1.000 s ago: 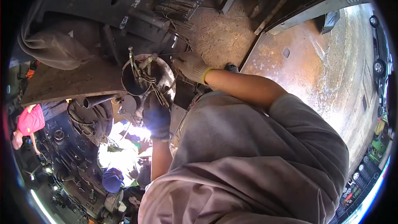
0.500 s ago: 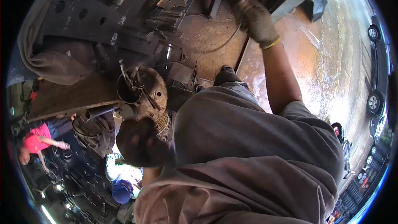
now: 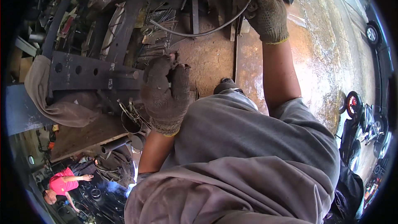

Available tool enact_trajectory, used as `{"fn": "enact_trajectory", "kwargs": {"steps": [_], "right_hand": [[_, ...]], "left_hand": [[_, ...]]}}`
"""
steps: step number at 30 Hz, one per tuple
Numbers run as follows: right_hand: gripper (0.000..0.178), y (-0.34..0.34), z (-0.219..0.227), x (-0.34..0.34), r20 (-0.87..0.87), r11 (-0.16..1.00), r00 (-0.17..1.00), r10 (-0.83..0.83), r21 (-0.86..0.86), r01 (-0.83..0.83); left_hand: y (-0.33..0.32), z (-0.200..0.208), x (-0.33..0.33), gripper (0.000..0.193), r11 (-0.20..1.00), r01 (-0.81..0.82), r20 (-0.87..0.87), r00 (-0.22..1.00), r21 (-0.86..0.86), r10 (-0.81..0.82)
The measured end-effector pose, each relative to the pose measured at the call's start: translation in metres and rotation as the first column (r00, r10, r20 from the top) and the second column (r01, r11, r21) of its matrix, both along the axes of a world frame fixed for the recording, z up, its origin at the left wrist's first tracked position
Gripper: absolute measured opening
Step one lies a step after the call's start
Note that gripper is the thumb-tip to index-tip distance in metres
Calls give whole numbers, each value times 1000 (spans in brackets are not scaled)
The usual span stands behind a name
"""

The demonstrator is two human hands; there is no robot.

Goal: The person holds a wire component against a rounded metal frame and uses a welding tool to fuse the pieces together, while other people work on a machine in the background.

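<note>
My right hand [image 3: 268, 14], in a dirty knit work glove with a yellow cuff edge, grips a thin curved metal rod [image 3: 203, 34] at the upper right. From this hand the rod bows down and left, ending above a pile of thin metal strips. My left hand [image 3: 165, 93], in a darker matching glove, hovers left of my body, near the end of a dark steel bar with round holes [image 3: 85, 71]. Its thumb and fingers are apart and slightly bent, with nothing visible between them. Bare fingertips poke out of both gloves.
A wooden board [image 3: 83, 139] lies at left beside a draped grey cloth [image 3: 62, 108]. A round metal container [image 3: 130, 122] holds tools below my left hand. Flat metal pieces [image 3: 155, 37] lie ahead. A person in a red top [image 3: 62, 181] works lower left. A motorcycle [image 3: 358, 120] stands right.
My left hand has risen from beside the tool container to forward of it. My right hand has moved slightly up and right, lifting the rod into clearer view. The whole view has shifted.
</note>
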State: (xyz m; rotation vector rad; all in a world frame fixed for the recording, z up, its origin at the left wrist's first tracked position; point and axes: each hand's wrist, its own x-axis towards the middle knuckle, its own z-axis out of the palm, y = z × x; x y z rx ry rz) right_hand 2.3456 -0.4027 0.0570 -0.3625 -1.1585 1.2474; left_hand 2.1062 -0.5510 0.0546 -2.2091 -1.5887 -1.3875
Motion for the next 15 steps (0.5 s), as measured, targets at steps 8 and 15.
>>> {"fn": "enact_trajectory", "kwargs": {"steps": [8,15], "right_hand": [[39,-28,23,-20,164,991,983,-78,-94,94],[45,-28,16,-56,277,998,961,2,64,-21]], "left_hand": [[21,33,28,31,1000,3,-272,962,-24,-9],[62,-11,13,18,989,92,26,996,-113,-90]]}}
